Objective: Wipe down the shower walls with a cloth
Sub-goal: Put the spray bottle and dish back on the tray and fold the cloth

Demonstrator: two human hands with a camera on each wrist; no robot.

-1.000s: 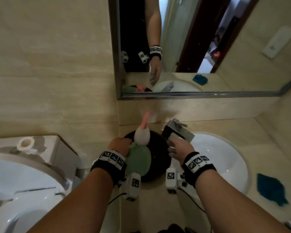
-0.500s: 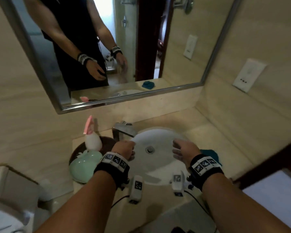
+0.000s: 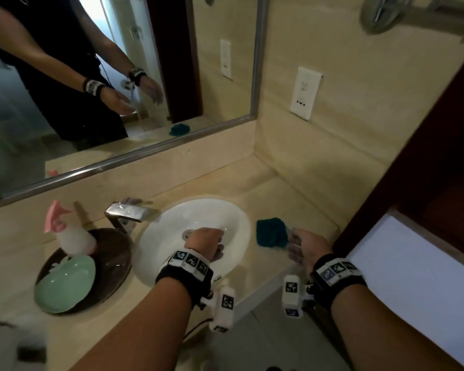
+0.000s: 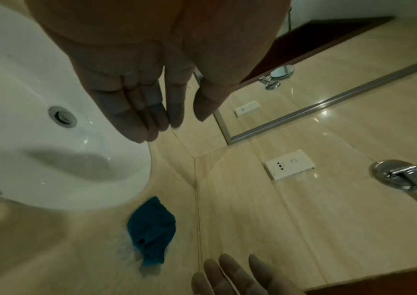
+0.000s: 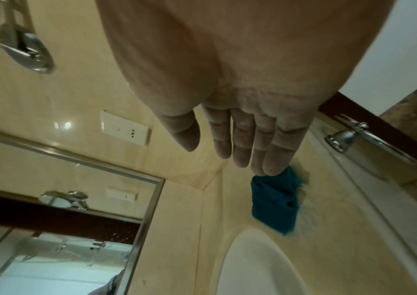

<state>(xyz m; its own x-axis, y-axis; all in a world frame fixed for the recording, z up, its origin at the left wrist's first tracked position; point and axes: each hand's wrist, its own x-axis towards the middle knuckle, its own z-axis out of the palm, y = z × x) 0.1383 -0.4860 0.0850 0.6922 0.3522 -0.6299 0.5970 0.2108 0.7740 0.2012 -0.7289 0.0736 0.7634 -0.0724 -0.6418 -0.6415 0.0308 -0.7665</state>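
A crumpled teal cloth lies on the beige counter just right of the white sink; it also shows in the left wrist view and the right wrist view. My right hand hovers right beside the cloth, fingers straight and together, holding nothing; whether the fingertips touch the cloth I cannot tell. My left hand hangs over the sink bowl, its fingers straight and empty.
A chrome faucet stands behind the sink. Left of it, a dark tray bears a green dish and a white bottle with pink top. Above hangs a mirror; a wall socket and dark door frame are on the right.
The view swung right from the toilet and tray to the sink. My left hand left the tray for the bowl. My right hand moved right, up to the teal cloth.
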